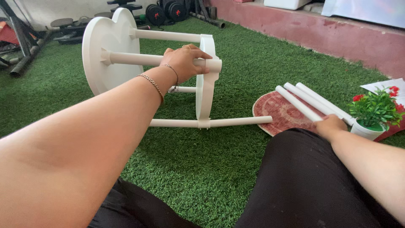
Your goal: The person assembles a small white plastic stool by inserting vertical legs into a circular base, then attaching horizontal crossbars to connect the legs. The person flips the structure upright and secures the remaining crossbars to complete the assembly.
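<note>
The white table (126, 63) lies on its side at upper left of the frame, legs pointing right. The left hand (183, 62) is clamped on its upper leg (139, 59). The right hand (331, 126), lower right, touches loose tubes (306, 101); its fingers are hidden.

1. A white shelf stand (152, 71) is seen lying on its side on the green turf (202, 169).
2. One upper tube (139, 59) of it is clasped by the left hand (183, 63).
3. Three loose white tubes (310, 101) lie on a round red mat (280, 114); their near ends are touched by the right hand (331, 126).
4. A small potted plant (373, 114) stands just beside that hand.
</note>
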